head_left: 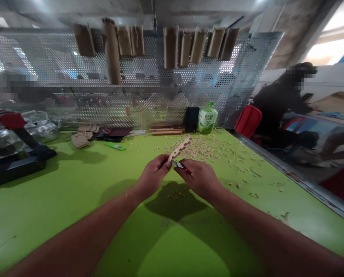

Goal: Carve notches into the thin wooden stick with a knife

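Note:
My left hand [154, 174] is closed around the near end of a notched strip of pale wood [181, 147], which points up and away to the right. My right hand [197, 176] is closed on a small knife with a red handle [180, 165]; its blade touches the wood just beside my left fingers. Both hands hover above the green table [73, 192]. Pale wood shavings [206, 148] lie scattered on the table beyond and to the right of my hands.
A green drink bottle [207, 118] and a black box [192, 119] stand at the back against a perforated metal panel [148, 88]. Wood pieces [83, 136], sticks [166, 131] and a green lighter [115, 146] lie at the back. A black machine [15, 154] stands left. A person [284, 104] sits right.

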